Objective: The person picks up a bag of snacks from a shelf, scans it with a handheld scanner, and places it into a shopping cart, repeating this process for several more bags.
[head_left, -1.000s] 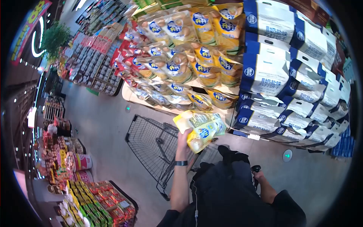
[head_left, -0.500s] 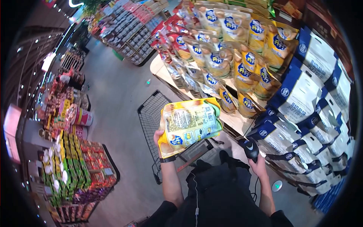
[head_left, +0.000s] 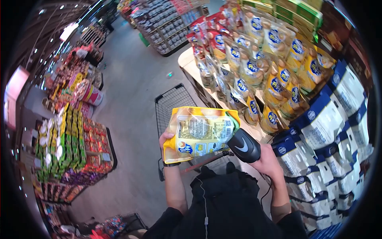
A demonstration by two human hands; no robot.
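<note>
The person's left hand (head_left: 167,140) is clamped on the left edge of a glossy yellow plastic pouch (head_left: 199,129), printed back turned up, above a black wire shopping cart (head_left: 175,98). Apart from it, the right hand (head_left: 271,161) grips a black plastic handheld scanner (head_left: 245,146) overlapping the pouch's right end; I can't tell whether those 2 touch. Beyond, a pale wooden display table (head_left: 186,60) bears red, cream and yellow plastic pouches (head_left: 252,67).

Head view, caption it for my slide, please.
Left hand holds a yellow bag, right hand a black scanner, with a shopping cart beyond.
</note>
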